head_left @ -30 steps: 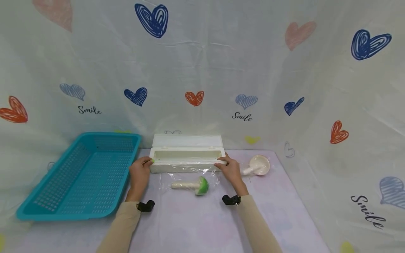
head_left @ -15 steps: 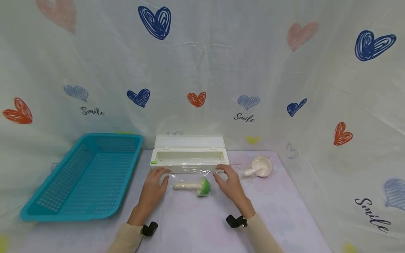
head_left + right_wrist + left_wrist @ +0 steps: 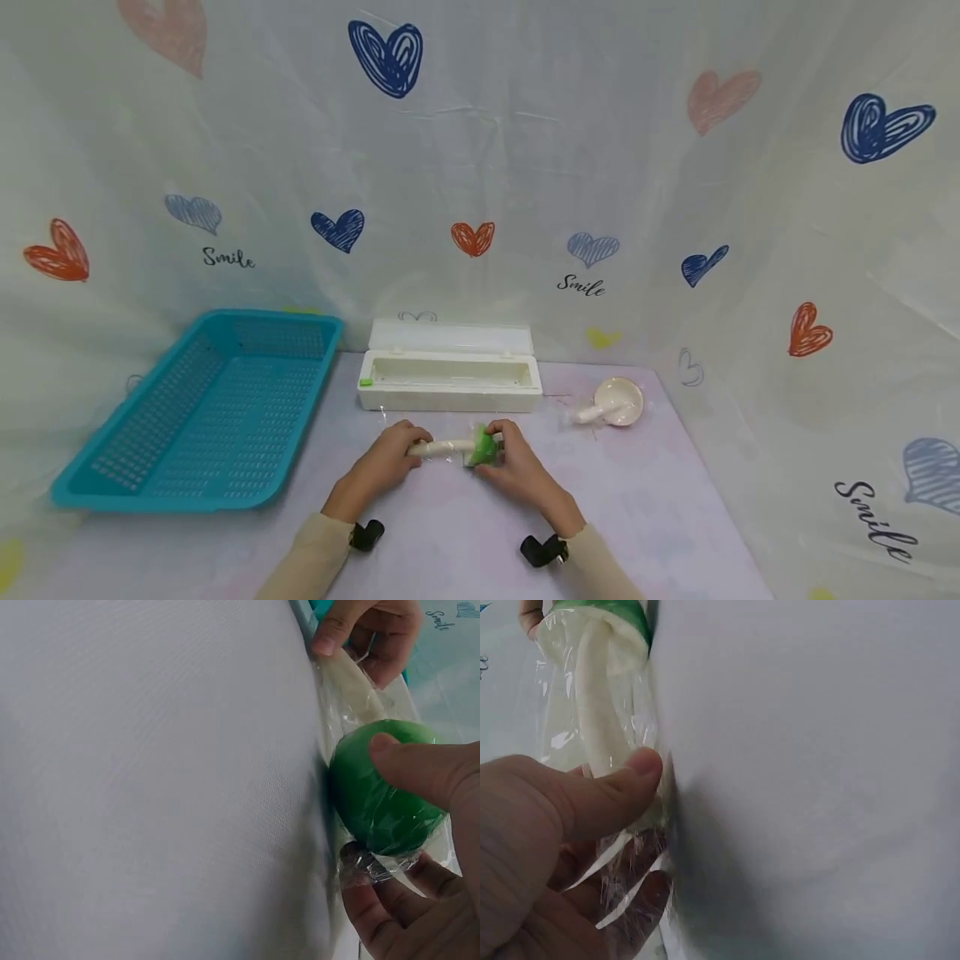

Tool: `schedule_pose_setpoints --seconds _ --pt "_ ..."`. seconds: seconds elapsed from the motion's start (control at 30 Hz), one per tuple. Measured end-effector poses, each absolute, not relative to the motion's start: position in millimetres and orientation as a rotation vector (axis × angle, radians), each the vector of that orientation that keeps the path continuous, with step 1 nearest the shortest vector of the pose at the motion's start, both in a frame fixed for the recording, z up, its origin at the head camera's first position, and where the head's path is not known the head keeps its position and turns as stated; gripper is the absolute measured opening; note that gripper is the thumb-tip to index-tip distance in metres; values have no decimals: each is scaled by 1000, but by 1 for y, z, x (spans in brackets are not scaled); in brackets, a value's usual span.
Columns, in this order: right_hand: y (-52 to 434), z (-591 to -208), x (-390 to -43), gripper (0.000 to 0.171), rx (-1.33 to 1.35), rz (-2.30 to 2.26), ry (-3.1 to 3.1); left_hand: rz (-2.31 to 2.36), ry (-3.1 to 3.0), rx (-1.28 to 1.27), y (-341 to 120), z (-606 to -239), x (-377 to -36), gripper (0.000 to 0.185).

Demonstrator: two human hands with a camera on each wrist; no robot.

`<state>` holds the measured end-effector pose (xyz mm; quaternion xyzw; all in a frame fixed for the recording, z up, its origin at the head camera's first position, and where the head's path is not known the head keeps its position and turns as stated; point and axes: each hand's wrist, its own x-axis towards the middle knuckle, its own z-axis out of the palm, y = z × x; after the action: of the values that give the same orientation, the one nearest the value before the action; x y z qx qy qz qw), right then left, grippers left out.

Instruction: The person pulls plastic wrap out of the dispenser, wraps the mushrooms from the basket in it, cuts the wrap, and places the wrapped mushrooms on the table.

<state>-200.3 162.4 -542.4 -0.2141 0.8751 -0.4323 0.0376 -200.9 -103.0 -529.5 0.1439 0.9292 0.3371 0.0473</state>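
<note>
A toy mushroom with a green cap and a cream stem lies on the table, wrapped in clear film. My left hand grips the stem end with thumb and fingers through the film. My right hand holds the green cap, thumb on top and fingers under the bunched film. Just behind the hands stands the white film dispenser box with its lid up.
A teal plastic basket lies at the left on the table. A second cream mushroom toy, also in film, lies at the right of the box. A heart-printed sheet hangs behind and at both sides.
Both hands left the ends of the dispenser box and came toward me onto the mushroom. The film that stretched from the box now lies round the mushroom, gathered in both hands.
</note>
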Motion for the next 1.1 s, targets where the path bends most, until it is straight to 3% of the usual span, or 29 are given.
schedule_pose_setpoints --seconds 0.17,0.4,0.67,0.93,1.03,1.1 --pt "175 -535 -191 51 -622 -1287 2657 1068 2737 404 -104 -528 -188 35" --pt "178 -532 -188 36 -522 -1267 2708 1130 2677 510 -115 -530 -179 24" --pt "168 -535 -203 44 -351 -1315 2809 1141 2769 538 -113 -535 -183 35" --pt "167 -533 -207 26 -454 -1444 2816 1113 2836 431 -109 -535 -188 23" --pt "170 -534 -205 35 -566 -1422 2742 1109 2855 399 -107 -536 -189 17" --pt "172 -535 -203 43 -621 -1400 2704 1110 2842 404 -106 -537 -188 22"
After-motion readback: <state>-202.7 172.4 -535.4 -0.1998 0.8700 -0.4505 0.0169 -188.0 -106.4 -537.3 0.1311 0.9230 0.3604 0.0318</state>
